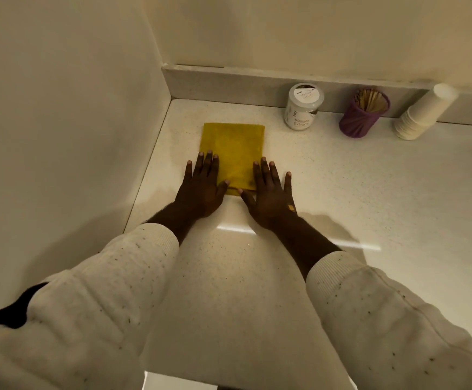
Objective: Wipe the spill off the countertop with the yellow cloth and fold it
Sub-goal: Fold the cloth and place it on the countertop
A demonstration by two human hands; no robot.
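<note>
The yellow cloth (233,149) lies folded into a flat rectangle on the pale speckled countertop (341,192), near the back left corner. My left hand (201,187) lies palm down with spread fingers over the cloth's near left corner. My right hand (270,192) lies flat the same way over its near right corner, with the outer fingers on the counter. Neither hand grips the cloth. No spill shows on the counter.
A white jar (303,106) labelled Masala Extract stands against the backsplash just right of the cloth. Beside it are a purple cup of wooden sticks (362,114) and a tilted stack of white paper cups (423,112). A wall (74,136) closes the left side.
</note>
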